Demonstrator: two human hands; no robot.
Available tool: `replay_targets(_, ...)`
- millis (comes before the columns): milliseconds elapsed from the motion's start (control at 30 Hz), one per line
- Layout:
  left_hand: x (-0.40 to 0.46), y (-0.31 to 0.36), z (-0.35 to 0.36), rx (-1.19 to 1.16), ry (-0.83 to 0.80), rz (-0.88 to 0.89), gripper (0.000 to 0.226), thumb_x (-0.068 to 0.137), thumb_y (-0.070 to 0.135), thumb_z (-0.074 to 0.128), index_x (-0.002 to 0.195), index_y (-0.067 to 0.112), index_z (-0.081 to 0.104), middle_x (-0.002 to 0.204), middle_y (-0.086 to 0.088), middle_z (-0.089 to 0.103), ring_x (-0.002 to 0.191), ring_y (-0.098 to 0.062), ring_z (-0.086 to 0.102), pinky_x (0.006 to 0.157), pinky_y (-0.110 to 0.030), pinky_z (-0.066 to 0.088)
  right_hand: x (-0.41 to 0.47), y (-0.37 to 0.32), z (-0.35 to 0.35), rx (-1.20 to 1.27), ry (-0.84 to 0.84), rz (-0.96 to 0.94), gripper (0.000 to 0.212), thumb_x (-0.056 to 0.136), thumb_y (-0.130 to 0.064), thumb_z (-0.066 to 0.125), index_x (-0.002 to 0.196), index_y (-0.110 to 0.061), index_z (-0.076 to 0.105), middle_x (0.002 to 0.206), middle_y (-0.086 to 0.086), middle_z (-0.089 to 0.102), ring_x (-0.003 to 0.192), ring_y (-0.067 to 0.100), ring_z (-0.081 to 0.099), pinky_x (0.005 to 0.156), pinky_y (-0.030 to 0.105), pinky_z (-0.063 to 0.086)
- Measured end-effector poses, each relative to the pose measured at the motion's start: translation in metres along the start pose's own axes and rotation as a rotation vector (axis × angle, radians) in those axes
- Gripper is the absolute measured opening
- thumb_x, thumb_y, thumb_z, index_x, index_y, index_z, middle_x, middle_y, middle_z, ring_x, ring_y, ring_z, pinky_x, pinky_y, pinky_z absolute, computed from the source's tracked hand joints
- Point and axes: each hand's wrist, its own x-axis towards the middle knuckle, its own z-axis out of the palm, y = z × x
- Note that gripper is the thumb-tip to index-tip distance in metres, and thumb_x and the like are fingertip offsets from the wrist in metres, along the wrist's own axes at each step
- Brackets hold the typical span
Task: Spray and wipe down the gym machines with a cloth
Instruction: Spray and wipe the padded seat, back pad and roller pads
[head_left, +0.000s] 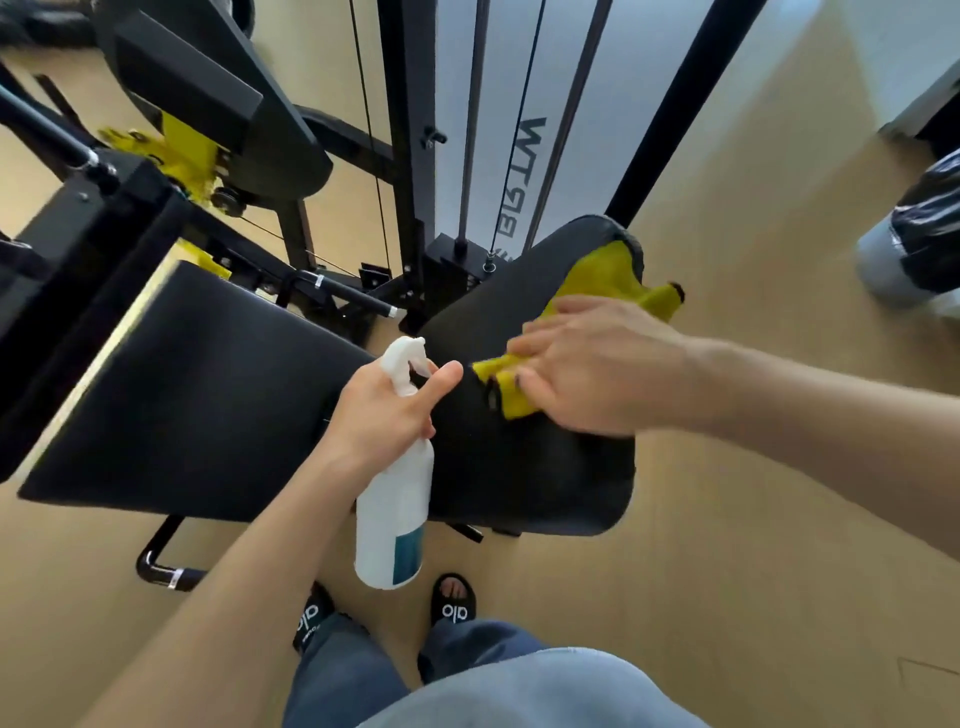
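- You are in the wiping step: your right hand (592, 364) lies flat, fingers spread, pressing the yellow cloth (602, 291) onto the black seat pad (545, 467) of the gym machine (415, 156).
- The cloth sits on the far half of that pad, one corner hanging off its right edge and another bunched under your fingertips; blur around the hand suggests a stroke in progress.
- Your left hand (384, 410) grips the neck of the white spray bottle (395, 519), fingers curled round it below the trigger, thumb stretched out toward the cloth. The bottle hangs upright just in front of the pad, nozzle up, not aimed at anything.
- The larger back pad (197, 395) to the left carries no cloth.
- Next, as I judge it, sweep the cloth toward the near edge of the seat pad, then lift the bottle, aim it at the back pad and squeeze.
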Motion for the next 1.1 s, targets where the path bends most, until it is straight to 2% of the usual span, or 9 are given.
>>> replay_targets(200,-0.006,0.004,0.004,0.019,0.032,-0.010,0.033,0.097,0.053,0.062,0.094,0.021,0.069,0.059,-0.002,0.069,0.065,-0.008,0.065,0.066,-0.027,0.043,0.051,0.064,-0.004,0.007,-0.042,0.131,0.069,0.100,-0.048,0.006,0.137,-0.023,0.058,0.147,-0.004,0.053,0.140,0.015,0.041,0.122,0.042,0.019)
replay_targets(300,-0.010,0.004,0.007,0.029,0.038,-0.009,0.034,0.097,0.053,0.062,0.092,0.020,0.069,0.057,-0.001,0.068,0.062,-0.004,0.065,0.065,-0.027,0.043,0.036,0.041,-0.002,-0.003,0.008,0.160,0.063,0.103,-0.041,0.011,0.138,-0.020,0.058,0.151,-0.003,0.049,0.146,0.016,0.032,0.125,0.044,0.011)
replay_targets(400,-0.015,0.005,0.010,0.034,0.023,0.014,0.033,0.097,0.052,0.064,0.093,0.019,0.070,0.056,-0.002,0.068,0.055,0.000,0.064,0.061,-0.027,0.043,-0.007,-0.009,0.013,-0.036,0.122,0.019,0.059,0.103,-0.038,0.016,0.120,-0.025,0.070,0.138,-0.005,0.061,0.136,0.019,0.045,0.121,0.047,0.015)
replay_targets(533,-0.015,0.008,0.008,0.013,0.016,0.007,0.031,0.096,0.051,0.064,0.096,0.021,0.070,0.061,-0.004,0.069,0.055,-0.002,0.065,0.061,-0.026,0.042,-0.048,-0.037,0.009,0.282,0.186,-0.091,0.052,0.106,-0.046,0.016,0.133,-0.039,0.060,0.144,-0.012,0.054,0.143,0.013,0.034,0.124,0.040,0.005)
replay_targets(667,-0.017,0.011,0.009,0.006,0.016,0.006,0.030,0.096,0.050,0.065,0.098,0.021,0.070,0.063,-0.006,0.069,0.055,-0.002,0.065,0.063,-0.026,0.043,-0.038,0.000,-0.012,0.555,0.431,0.055,0.044,0.103,-0.044,0.043,0.145,-0.033,0.049,0.149,-0.006,0.048,0.142,0.012,0.033,0.122,0.038,0.022)
replay_targets(800,-0.020,0.013,0.009,-0.002,-0.002,-0.007,0.027,0.096,0.050,0.065,0.098,0.022,0.069,0.063,-0.006,0.069,0.055,-0.002,0.065,0.065,-0.027,0.044,-0.019,0.038,-0.024,0.265,0.089,0.183,0.073,0.088,-0.059,0.057,0.153,-0.037,0.034,0.144,-0.004,0.045,0.141,0.022,0.028,0.114,0.044,0.028)
replay_targets(867,-0.020,0.011,0.009,-0.024,-0.001,-0.019,0.028,0.096,0.051,0.066,0.099,0.023,0.069,0.062,-0.005,0.069,0.058,-0.003,0.066,0.067,-0.028,0.046,-0.013,0.041,-0.030,0.287,0.060,0.146,0.069,0.086,-0.053,0.063,0.149,-0.033,0.042,0.114,-0.012,0.049,0.120,0.017,0.036,0.093,0.036,0.041)
replay_targets(967,-0.021,0.003,0.007,-0.051,0.001,-0.028,0.028,0.094,0.053,0.066,0.098,0.026,0.070,0.061,-0.004,0.070,0.067,-0.013,0.070,0.077,-0.037,0.055,-0.011,0.034,-0.040,0.315,0.046,0.102,0.056,0.089,-0.036,0.066,0.142,-0.025,0.052,0.081,-0.021,0.039,0.095,0.011,0.042,0.074,0.025,0.039)
replay_targets(1100,-0.025,0.000,0.004,-0.087,-0.010,-0.031,0.028,0.094,0.054,0.067,0.095,0.026,0.070,0.061,-0.005,0.070,0.069,-0.017,0.070,0.084,-0.043,0.055,-0.009,0.030,-0.051,0.296,-0.080,0.153,0.053,0.090,-0.036,0.067,0.137,-0.016,0.055,0.097,-0.005,0.061,0.100,0.022,0.059,0.087,0.035,0.054)
